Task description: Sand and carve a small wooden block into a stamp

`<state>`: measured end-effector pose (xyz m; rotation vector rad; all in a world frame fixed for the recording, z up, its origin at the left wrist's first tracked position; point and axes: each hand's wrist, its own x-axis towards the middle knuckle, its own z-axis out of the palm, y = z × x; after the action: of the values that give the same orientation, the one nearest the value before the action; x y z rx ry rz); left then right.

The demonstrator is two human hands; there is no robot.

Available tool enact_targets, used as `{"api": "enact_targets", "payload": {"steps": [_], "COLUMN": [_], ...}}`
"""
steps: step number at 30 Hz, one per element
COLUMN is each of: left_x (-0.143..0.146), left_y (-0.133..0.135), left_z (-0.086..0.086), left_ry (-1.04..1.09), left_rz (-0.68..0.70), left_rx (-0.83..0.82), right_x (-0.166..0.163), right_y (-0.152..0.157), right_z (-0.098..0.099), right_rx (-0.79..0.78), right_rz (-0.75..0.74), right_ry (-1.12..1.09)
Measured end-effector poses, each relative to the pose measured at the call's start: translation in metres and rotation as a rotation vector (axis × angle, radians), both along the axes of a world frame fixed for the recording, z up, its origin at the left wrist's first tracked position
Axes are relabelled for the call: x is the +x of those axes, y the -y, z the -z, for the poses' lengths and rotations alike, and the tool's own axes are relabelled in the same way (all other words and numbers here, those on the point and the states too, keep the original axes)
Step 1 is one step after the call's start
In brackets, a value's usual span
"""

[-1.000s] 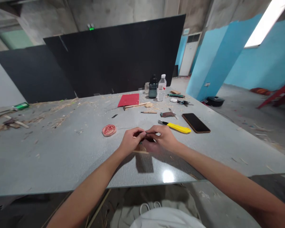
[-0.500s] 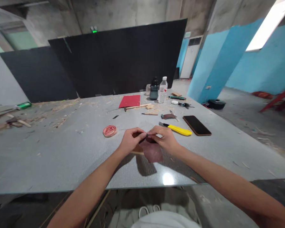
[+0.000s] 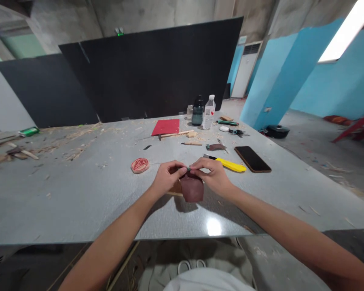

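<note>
A brown sheet (image 3: 192, 189) was held up by its top edge between both hands, with its lower part hanging toward the wearer. The edge was pinched by thumb and fingers of the left hand (image 3: 169, 176) and likewise by the right hand (image 3: 212, 174); the fingertips were brought close together. A small green bit (image 3: 188, 168) was seen between the fingertips; whether it belonged to the sheet could not be told. A flat brown piece (image 3: 175, 187) with a pale edge was partly hidden below the left hand. A carved round block (image 3: 140, 165) was placed left of the left hand. A yellow knife (image 3: 232, 165) was laid just beyond the right hand, partly covered by it in view, with a phone (image 3: 252, 159) farther right. Beyond both hands, a wooden-handled tool (image 3: 192, 144), a red sheet (image 3: 166, 127), a dark bottle (image 3: 197, 113) and a clear bottle (image 3: 209, 114) were set on the gray table (image 3: 94, 198).
</note>
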<state>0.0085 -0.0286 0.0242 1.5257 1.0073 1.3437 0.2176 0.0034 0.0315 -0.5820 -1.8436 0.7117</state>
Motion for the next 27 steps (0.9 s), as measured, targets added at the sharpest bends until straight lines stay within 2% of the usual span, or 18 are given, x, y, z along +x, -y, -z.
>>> {"api": "enact_targets", "payload": {"steps": [2,6,8,11,15,20,27], "left_x": [-0.0014,-0.0026,-0.0017,-0.0001,-0.0002,-0.0013,-0.0008], "left_y": [-0.0008,-0.0015,-0.0014,-0.0017,-0.0023,-0.0005,-0.0015], "left_z": [0.0014,0.0025,0.0018,0.0009,0.0013,0.0019,0.0032], "left_ry": [-0.026,-0.034,-0.037,-0.004,-0.014,-0.104,-0.053], "left_rz": [-0.023,-0.054,-0.035,0.003,-0.015,-0.061,-0.022], "left_rx": [0.011,0.042,0.054,0.022,-0.002,0.036,0.001], "right_x": [0.0005,0.0005,-0.0001,-0.0015,-0.0027,-0.0014,-0.0015], "right_y": [-0.0003,-0.0013,-0.0017,-0.0019,-0.0012,-0.0008,-0.0002], "right_z": [-0.0004,-0.0011,-0.001,0.0,0.0006,0.0003,0.0004], "right_rx": [-0.061,-0.331,-0.383,-0.377,-0.369,-0.416,-0.27], "right_rz": [-0.01,-0.024,-0.027,-0.002,0.018,-0.049,0.044], "right_ry": [0.023,0.042,0.033,0.0,0.005,0.067,0.018]}}
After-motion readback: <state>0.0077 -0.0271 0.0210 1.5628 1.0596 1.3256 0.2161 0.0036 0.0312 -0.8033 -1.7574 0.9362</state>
